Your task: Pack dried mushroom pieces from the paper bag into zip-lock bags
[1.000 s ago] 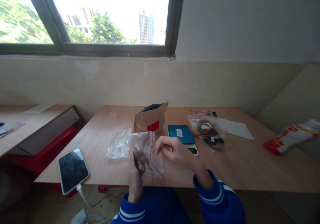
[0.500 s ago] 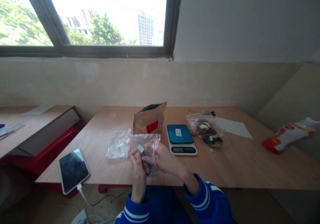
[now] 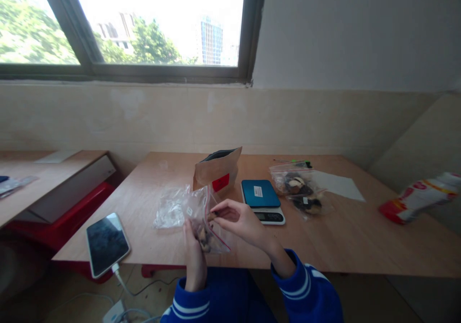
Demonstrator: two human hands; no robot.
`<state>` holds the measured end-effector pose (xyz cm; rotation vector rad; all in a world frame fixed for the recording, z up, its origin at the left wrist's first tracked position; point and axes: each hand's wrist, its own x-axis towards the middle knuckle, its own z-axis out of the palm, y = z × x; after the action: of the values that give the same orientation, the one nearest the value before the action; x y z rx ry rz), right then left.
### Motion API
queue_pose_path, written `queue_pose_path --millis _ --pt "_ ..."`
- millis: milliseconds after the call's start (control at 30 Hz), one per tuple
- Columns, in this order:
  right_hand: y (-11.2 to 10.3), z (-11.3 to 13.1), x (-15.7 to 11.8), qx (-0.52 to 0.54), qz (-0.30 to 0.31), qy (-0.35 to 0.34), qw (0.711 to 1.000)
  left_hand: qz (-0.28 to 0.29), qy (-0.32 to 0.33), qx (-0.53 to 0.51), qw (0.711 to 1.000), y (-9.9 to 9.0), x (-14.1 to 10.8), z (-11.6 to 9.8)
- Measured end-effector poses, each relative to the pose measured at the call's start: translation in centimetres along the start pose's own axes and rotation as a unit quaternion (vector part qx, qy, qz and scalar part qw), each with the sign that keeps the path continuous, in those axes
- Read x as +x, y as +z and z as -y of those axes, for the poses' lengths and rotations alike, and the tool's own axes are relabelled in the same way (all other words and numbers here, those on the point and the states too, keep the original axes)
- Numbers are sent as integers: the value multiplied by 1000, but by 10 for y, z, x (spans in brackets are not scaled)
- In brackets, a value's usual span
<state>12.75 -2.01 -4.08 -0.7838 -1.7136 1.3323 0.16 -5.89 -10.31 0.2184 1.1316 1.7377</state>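
Note:
My left hand (image 3: 195, 253) is closed around the lower left side of a clear zip bag (image 3: 196, 202) with a red-edged mouth and a small white label. Brown pieces that look like dried mushrooms (image 3: 205, 240) lie in the bottom of the bag. The mouth is tilted toward my right hand (image 3: 243, 223), which pinches a small brown dried mushroom piece (image 3: 212, 216) between thumb and fingers at the opening. Behind the bag a brown paper pouch (image 3: 216, 169) with a red label stands upright with its top open.
A kitchen scale (image 3: 260, 194) with a blue plate sits right of the pouch. Filled zip bags (image 3: 296, 183) and white paper (image 3: 340, 186) lie farther right, near a red-and-white bottle (image 3: 418, 198). Clear plastic bags (image 3: 171, 210) and a cabled phone (image 3: 108, 243) are at left.
My right hand has come out of the bag to the right, now pinching a small piece at the mouth. The bag has tilted in my left hand.

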Motion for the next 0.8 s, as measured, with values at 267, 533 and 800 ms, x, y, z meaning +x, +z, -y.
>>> queue_pose_path --millis 267,533,800 --pt "-31 21 18 21 -126 -48 991 -14 -55 -30 998 6 -8 -12" --pt "-61 40 91 -188 -272 -185 925 -22 -52 -31 998 5 -5 -9" --pt "-53 25 87 -355 -221 -220 881 -26 -44 -28 998 2 -3 -9"
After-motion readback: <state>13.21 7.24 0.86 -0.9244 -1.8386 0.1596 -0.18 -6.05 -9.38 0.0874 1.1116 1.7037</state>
